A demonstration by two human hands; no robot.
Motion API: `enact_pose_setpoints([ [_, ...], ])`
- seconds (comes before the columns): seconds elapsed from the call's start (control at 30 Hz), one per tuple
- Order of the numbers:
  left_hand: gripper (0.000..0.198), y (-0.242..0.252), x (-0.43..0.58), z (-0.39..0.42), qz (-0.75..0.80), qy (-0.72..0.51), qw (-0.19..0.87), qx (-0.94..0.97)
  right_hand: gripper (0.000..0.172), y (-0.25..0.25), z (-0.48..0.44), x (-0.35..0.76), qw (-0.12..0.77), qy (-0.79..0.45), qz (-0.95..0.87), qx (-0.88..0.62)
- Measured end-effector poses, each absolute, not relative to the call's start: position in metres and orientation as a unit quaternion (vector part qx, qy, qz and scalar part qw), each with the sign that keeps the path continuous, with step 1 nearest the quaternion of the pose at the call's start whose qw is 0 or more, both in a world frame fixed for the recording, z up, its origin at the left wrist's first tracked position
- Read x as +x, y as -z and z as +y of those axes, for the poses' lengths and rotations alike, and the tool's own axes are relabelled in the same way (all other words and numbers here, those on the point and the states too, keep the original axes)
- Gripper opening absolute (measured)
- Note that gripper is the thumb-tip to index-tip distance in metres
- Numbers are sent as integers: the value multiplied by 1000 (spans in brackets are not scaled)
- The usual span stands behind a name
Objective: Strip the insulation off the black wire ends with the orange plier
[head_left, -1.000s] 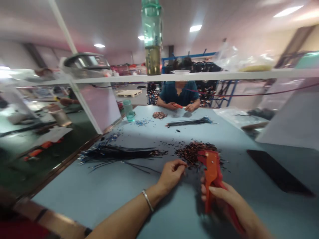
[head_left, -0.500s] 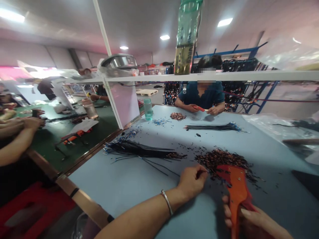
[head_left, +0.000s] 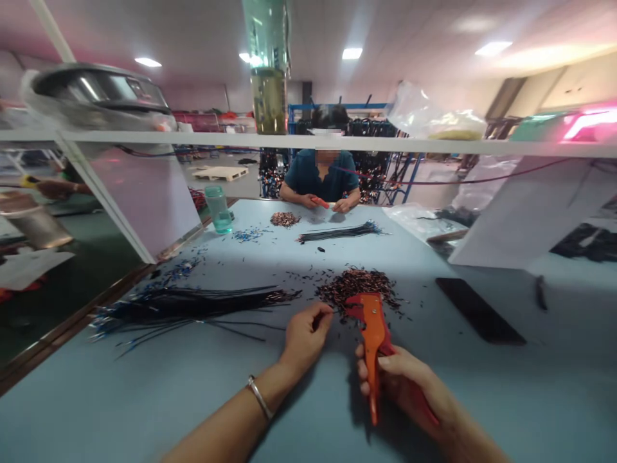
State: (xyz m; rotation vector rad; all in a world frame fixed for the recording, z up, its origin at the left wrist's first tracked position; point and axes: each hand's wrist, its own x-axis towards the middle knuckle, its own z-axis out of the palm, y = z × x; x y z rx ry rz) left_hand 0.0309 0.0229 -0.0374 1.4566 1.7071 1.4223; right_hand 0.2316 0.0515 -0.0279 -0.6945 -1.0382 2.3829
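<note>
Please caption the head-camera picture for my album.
A person's right grip holds an orange tool by a pile of dark scraps; black wires lie to the left.

head camera faces forward, down

between the left hand and the orange-and-red tool runs a narrow gap — the pile of clippings blocks its far end. black wires bar forward-left; bare tabletop opens between tool and dark slab.

I look into a workshop: red-orange hand tool, near-left wire bundle, far-left pallet, far blue rack behind 1 co-worker.
</note>
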Motion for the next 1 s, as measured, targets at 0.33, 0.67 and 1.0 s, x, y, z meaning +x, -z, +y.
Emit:
enact_pose_setpoints([
  [0.33,19,36,31,23,623,-507,197,561,29,25,51,232,196,-863,-394,-248],
  [0.67,17,29,35,18,602,-511,170,589,33,28,51,237,179,-859,-413,-242],
  [1.0,20,28,35,16,568,-531,161,608,32,31,53,239,177,-855,-426,-238],
])
